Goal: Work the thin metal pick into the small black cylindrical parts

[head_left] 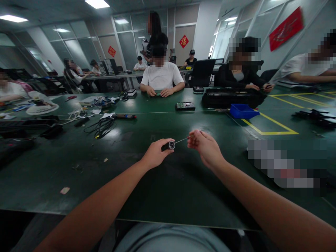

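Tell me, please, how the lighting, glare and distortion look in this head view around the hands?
In the head view, ceiling panels cast soft glare patches on the green table; wide-angle distortion bends the walls and stretches the forearms. The left hand gripping a small black tool and the right hand pinching its thin shaft look fairly sharp.

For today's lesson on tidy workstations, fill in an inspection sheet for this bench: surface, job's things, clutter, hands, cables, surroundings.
Surface: green table, scuffed, with yellow tape lines.
Job's things: small black tool with a thin metal rod at its tip.
Clutter: paper scraps, blue tray, circuit board.
Hands: left hand grips the tool; right hand pinches the rod's end.
Cables: black tangle at left.
Surroundings: people seated across the table, glass walls, red wall signs.
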Available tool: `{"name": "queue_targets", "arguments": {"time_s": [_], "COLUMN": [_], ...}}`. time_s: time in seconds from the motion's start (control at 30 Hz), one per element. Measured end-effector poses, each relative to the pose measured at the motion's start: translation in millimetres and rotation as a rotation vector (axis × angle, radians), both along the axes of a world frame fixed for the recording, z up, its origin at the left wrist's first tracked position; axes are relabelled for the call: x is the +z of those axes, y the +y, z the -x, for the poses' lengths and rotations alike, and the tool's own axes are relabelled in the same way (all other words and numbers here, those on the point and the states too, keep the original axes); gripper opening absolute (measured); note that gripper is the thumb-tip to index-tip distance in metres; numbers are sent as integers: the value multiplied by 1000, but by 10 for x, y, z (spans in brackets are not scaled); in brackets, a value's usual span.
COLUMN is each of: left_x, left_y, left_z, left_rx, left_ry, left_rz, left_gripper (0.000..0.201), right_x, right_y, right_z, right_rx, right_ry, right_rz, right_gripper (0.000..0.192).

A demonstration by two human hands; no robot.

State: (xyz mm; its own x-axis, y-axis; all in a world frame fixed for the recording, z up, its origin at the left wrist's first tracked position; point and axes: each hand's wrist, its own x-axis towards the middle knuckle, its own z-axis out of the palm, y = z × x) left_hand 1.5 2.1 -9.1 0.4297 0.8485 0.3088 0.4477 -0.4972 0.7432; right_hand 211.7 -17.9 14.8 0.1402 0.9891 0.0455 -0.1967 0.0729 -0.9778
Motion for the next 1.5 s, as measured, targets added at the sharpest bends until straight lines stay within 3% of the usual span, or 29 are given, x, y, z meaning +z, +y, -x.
{"name": "queue_targets", "arguments": {"time_s": [0.13,0.4,0.57,0.97,1.2,1.5], "left_x": [5,30,11,-14,-16,-26], "left_y": [-1,-6,-2,15,23,29], "left_z": [5,-12,-7,2,14,18], "left_rx": [9,28,27,32,31,26], "left_ry": [-1,44,55,60,74,74], "left_rz": [-14,-9,-11,-22,-17,-21], "left_gripper": [40,40,41,42,41,41], "right_x": [-61,-31,7,201,152,218], "right_y": [72,3,-66,-178,-174,-175], "right_z": [-29,19,45,-8,-25,-5], "right_rx": [35,-80,-101,-96,22,-6], "right_ry": [125,-126,-334,-721,-724,-860], "right_rz": [152,-125,-208,-218,-339,-231], "right_gripper": [27,26,23,33,15,35]}}
